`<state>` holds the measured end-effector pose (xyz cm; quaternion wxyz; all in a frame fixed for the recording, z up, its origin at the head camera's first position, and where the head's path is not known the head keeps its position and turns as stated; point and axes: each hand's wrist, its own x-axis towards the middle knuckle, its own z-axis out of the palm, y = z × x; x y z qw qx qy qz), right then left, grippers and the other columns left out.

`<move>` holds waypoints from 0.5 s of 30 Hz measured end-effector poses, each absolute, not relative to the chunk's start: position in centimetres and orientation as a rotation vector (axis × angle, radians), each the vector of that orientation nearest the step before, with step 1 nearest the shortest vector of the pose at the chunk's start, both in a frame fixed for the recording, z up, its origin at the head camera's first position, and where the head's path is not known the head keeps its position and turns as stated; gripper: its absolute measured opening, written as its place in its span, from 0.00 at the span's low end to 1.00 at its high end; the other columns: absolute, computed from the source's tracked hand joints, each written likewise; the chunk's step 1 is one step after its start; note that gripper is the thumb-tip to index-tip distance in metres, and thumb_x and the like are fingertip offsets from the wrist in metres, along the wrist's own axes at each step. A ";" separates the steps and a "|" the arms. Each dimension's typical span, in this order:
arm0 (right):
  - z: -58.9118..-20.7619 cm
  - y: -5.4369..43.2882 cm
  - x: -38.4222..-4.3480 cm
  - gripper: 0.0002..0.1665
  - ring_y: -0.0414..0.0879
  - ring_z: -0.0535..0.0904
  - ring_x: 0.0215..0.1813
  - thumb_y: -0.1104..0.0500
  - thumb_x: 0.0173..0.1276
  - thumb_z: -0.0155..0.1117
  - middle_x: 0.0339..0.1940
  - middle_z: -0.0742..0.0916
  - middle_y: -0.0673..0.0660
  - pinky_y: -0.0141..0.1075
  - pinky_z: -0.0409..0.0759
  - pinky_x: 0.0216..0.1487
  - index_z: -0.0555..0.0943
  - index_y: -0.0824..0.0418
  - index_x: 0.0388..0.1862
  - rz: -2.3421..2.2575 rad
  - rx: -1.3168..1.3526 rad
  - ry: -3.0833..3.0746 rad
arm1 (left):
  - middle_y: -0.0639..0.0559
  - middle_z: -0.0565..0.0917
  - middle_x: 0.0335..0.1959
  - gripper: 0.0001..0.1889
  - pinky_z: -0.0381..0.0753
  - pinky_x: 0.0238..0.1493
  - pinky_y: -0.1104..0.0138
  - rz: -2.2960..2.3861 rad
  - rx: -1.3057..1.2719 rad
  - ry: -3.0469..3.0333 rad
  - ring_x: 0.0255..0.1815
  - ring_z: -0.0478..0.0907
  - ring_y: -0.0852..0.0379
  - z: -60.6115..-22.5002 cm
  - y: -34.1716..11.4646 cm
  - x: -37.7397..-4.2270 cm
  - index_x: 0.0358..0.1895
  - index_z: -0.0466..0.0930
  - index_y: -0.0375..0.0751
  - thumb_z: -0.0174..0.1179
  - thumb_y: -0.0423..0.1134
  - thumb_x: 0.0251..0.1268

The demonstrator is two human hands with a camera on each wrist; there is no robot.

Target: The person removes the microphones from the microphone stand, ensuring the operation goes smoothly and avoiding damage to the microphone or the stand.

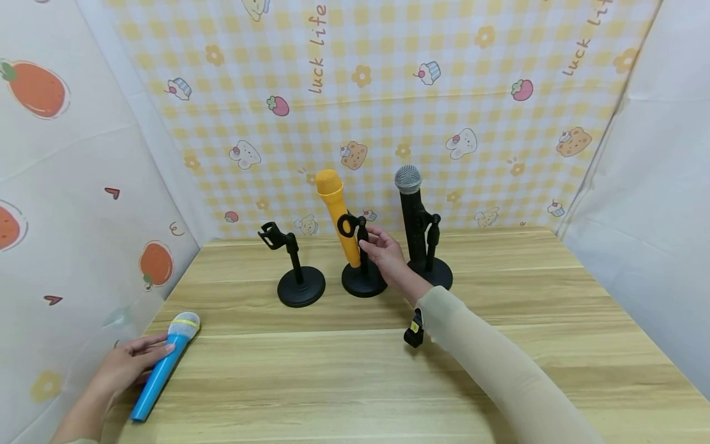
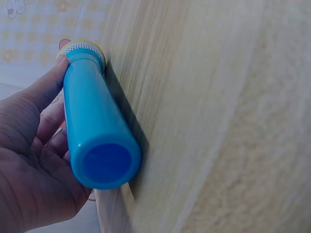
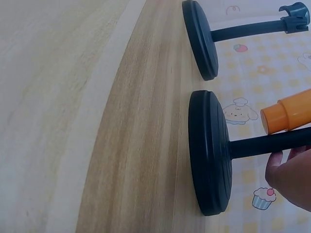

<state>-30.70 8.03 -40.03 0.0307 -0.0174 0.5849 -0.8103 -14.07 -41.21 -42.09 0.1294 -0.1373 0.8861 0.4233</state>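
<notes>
At the left of the table, my left hand (image 1: 124, 367) holds a blue microphone (image 1: 158, 376), thumb along its near side and fingers beneath. The left wrist view shows the microphone's hollow end and silver mesh head close to the wood. My right hand (image 1: 391, 256) pinches the pole of the middle black microphone stand (image 1: 364, 283). In this stand's ring clip leans a yellow microphone (image 1: 335, 206), its lower end beside the pole. In the right wrist view, fingertips (image 3: 274, 162) touch the pole, while the rest of the hand is cut off by the frame.
To the left stands a black microphone stand (image 1: 299, 288) with a bare clip. A black microphone (image 1: 412, 216) with a silver head sits in the right stand (image 1: 440, 271). The patterned cloth backdrop (image 1: 388, 117) hangs behind the wooden table (image 1: 310, 382).
</notes>
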 end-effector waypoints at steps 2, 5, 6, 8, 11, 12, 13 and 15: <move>-40.1 8.1 -30.8 0.24 0.47 0.77 0.52 0.64 0.68 0.64 0.49 0.81 0.57 0.41 0.73 0.58 0.76 0.56 0.63 -2.490 -0.051 1.813 | 0.27 0.70 0.63 0.46 0.82 0.45 0.56 1.226 -0.407 2.578 0.48 0.80 0.50 -42.1 -41.2 -14.1 0.71 0.58 0.26 0.59 0.62 0.64; -40.1 8.1 -30.8 0.24 0.48 0.77 0.52 0.64 0.68 0.64 0.49 0.81 0.57 0.41 0.73 0.58 0.76 0.56 0.63 -2.478 -0.056 1.831 | 0.27 0.70 0.63 0.46 0.82 0.44 0.56 1.226 -0.403 2.577 0.48 0.80 0.49 -42.0 -41.2 -14.1 0.71 0.58 0.26 0.58 0.62 0.64; -40.1 8.2 -30.9 0.24 0.48 0.77 0.52 0.64 0.68 0.65 0.49 0.81 0.57 0.40 0.73 0.58 0.76 0.56 0.63 -2.476 -0.056 1.834 | 0.27 0.70 0.63 0.46 0.82 0.44 0.56 1.227 -0.408 2.575 0.48 0.80 0.49 -42.1 -41.2 -14.1 0.71 0.58 0.27 0.59 0.62 0.64; -40.2 8.2 -30.9 0.24 0.48 0.76 0.51 0.64 0.68 0.64 0.49 0.81 0.57 0.40 0.73 0.57 0.76 0.56 0.63 -2.477 -0.059 1.837 | 0.27 0.69 0.63 0.46 0.82 0.44 0.56 1.228 -0.401 2.575 0.49 0.80 0.47 -42.0 -41.2 -14.2 0.71 0.58 0.27 0.58 0.62 0.64; -40.3 8.2 -31.0 0.24 0.47 0.76 0.50 0.64 0.68 0.64 0.48 0.81 0.56 0.40 0.73 0.56 0.75 0.56 0.63 -2.482 -0.063 1.833 | 0.27 0.69 0.64 0.46 0.82 0.44 0.56 1.216 -0.404 2.578 0.49 0.80 0.48 -42.0 -41.2 -14.1 0.71 0.59 0.27 0.58 0.63 0.64; -40.3 8.2 -31.1 0.24 0.47 0.76 0.50 0.64 0.69 0.64 0.48 0.81 0.56 0.40 0.73 0.56 0.75 0.56 0.63 -2.482 -0.066 1.831 | 0.27 0.69 0.64 0.46 0.82 0.44 0.57 1.211 -0.409 2.578 0.49 0.79 0.48 -42.1 -41.2 -14.1 0.71 0.59 0.28 0.58 0.63 0.63; -40.3 8.2 -31.1 0.24 0.47 0.76 0.50 0.64 0.69 0.64 0.48 0.80 0.56 0.40 0.72 0.56 0.75 0.57 0.63 -2.482 -0.070 1.831 | 0.27 0.69 0.64 0.47 0.82 0.44 0.57 1.208 -0.413 2.577 0.48 0.79 0.49 -42.1 -41.3 -14.1 0.71 0.59 0.28 0.58 0.64 0.63; -40.4 8.2 -31.2 0.24 0.47 0.75 0.50 0.64 0.69 0.64 0.48 0.80 0.56 0.40 0.72 0.56 0.75 0.57 0.63 -2.483 -0.076 1.826 | 0.27 0.69 0.64 0.47 0.82 0.44 0.57 1.207 -0.421 2.572 0.48 0.79 0.51 -42.1 -41.3 -14.1 0.71 0.59 0.29 0.59 0.64 0.62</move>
